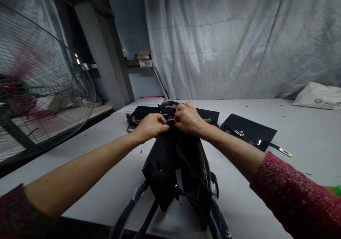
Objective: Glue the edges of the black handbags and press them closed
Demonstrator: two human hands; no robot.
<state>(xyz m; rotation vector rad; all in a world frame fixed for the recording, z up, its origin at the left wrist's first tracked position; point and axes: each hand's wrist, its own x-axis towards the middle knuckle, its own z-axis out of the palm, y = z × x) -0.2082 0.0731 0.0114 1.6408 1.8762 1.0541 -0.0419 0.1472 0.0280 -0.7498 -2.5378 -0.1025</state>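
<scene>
Your left hand (150,126) is clenched on the top edge of the black bag (170,168), just left of centre frame. Your right hand (188,120) is closed on the same edge, its knuckles touching the left hand's. The bag stands on the white table (306,143) in the lower middle of the frame, its plastic-wrapped straps (130,210) trailing toward the bottom edge. A flat black panel (246,125) with metal clasps lies right of centre. A wire-guard fan (39,90) fills the left side.
</scene>
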